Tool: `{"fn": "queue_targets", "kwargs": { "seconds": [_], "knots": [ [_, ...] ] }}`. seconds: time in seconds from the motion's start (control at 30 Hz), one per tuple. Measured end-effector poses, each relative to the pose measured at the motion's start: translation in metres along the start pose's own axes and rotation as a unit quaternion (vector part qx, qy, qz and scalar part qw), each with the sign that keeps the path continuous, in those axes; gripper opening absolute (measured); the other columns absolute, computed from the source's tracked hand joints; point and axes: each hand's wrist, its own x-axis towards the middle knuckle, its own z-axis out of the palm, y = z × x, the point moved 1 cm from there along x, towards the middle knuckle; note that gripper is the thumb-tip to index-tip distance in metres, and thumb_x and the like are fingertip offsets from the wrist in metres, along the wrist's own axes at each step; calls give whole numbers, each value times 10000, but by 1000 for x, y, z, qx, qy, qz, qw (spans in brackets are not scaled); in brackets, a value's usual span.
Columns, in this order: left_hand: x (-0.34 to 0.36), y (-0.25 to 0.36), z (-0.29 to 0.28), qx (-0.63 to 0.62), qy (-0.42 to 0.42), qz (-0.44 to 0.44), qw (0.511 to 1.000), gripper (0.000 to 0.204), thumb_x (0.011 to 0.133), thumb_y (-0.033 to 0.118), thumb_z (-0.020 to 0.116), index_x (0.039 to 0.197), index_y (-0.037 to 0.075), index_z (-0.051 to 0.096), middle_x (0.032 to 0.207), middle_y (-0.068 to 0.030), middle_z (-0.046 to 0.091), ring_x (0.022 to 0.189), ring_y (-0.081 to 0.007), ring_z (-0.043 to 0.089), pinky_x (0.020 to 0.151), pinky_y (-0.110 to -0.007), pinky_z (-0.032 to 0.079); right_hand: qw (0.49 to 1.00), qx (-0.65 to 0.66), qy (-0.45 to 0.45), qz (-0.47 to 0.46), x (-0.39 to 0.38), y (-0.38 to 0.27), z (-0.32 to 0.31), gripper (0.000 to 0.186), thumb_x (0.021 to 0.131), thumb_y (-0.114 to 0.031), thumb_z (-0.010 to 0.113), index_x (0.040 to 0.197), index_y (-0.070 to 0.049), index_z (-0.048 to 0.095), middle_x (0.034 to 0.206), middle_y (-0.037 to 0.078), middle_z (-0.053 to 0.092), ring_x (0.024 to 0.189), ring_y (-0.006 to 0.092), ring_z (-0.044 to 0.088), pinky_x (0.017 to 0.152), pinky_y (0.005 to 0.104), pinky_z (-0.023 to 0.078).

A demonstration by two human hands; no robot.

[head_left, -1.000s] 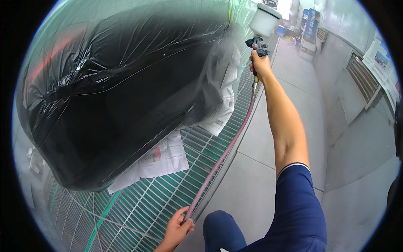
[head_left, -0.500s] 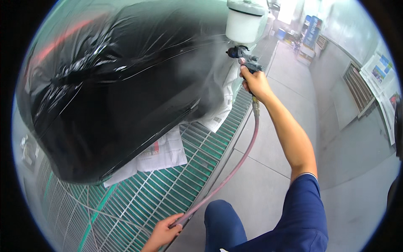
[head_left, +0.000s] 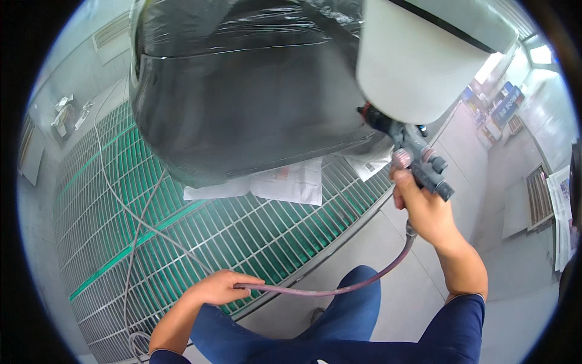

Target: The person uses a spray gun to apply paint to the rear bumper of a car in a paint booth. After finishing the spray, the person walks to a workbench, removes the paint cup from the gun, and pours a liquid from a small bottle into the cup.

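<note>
The floor grating (head_left: 260,239) extended under and in front of the work; a grey tiled floor (head_left: 418,267) adjoined it on the right. Above the grating stood a large dark panel (head_left: 254,115), its upper part bordered by creased plastic sheeting (head_left: 182,24). A pinkish hose (head_left: 327,292) ran in a shallow curve across the person's legs, from the left hand to the spray gun. Paper sheets (head_left: 291,182) showed below the panel's lower edge. The spray gun (head_left: 406,139) was at the panel's right end, its nozzle directed left towards it; the gap between them could not be judged. A white cup (head_left: 418,67) with a dark band sat on top of the gun. The right hand (head_left: 427,215) gripped the gun's handle, fingers curled around it; whether the trigger was pressed could not be told. The left hand (head_left: 221,288) was over the grating's near edge, pinching the hose between thumb and forefinger; the state of its remaining fingers could not be determined
</note>
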Motion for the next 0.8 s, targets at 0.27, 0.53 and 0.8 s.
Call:
{"fn": "queue_targets", "kwargs": {
  "seconds": [0.27,0.53,0.8],
  "knots": [
    [-70,-63,-32,56,-27,50,997,425,905,140,626,1330,131,631,772,-64,689,637,-110,602,592,-270,475,982,-7,-121,-144,-21,-88,147,286,946,-51,606,1207,-9,496,1111,119,692,1021,250,679,856,353,525],
    [-124,-113,-35,-55,26,-17,998,394,887,158,644,1277,110,674,674,-35,614,572,-98,512,536,-287,423,952,2,-258,-166,6,-101,282,159,969,-118,613,1097,-44,555,806,15,575,741,104,569,665,279,476],
    [-108,-125,0,-142,37,-78,986,373,919,178,649,1288,136,675,690,-14,649,601,-71,598,534,-252,456,908,143,-389,-61,22,-59,281,201,965,-234,643,1063,-71,578,658,-42,497,579,38,477,515,231,391]
  ]
}}
